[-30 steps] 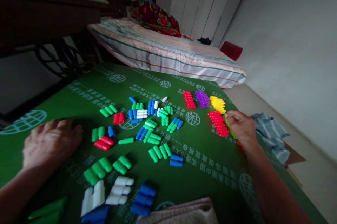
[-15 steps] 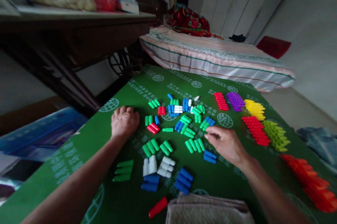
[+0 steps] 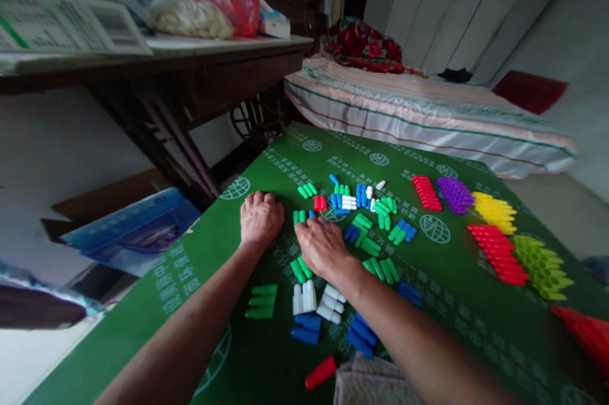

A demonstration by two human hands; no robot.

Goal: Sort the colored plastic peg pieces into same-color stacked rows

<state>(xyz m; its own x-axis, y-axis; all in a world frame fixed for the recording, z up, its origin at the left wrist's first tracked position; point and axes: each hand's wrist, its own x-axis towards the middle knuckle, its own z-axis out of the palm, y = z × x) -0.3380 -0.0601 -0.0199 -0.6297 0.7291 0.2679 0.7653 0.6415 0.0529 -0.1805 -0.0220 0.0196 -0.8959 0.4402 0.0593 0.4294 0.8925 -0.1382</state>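
Observation:
Small plastic peg pieces in green, blue, white and red lie scattered on a green printed mat (image 3: 428, 303). My left hand (image 3: 261, 218) rests palm down on the mat at the left edge of the scatter, fingers lying flat, holding nothing. My right hand (image 3: 321, 246) is in the middle of the scatter, back up, fingers bent down onto pieces I cannot make out. Just beyond its fingertips are a green pair (image 3: 299, 216) and a red pair (image 3: 320, 203). White pieces (image 3: 304, 297) and blue pieces (image 3: 307, 332) lie under my right forearm.
Sorted rows stand at the right: red (image 3: 427, 192), purple (image 3: 454, 194), yellow (image 3: 495, 211), red (image 3: 497, 252), lime (image 3: 542, 265), orange-red (image 3: 590, 332). A folded towel (image 3: 375, 383) and a loose red piece (image 3: 320, 372) lie near me. A dark table (image 3: 190, 75) stands left, a bed (image 3: 428, 113) behind.
My right hand left the sorted rows at the right and crossed left into the scattered pieces, ending close to my left hand. My head turned left; the left hand stayed on the mat.

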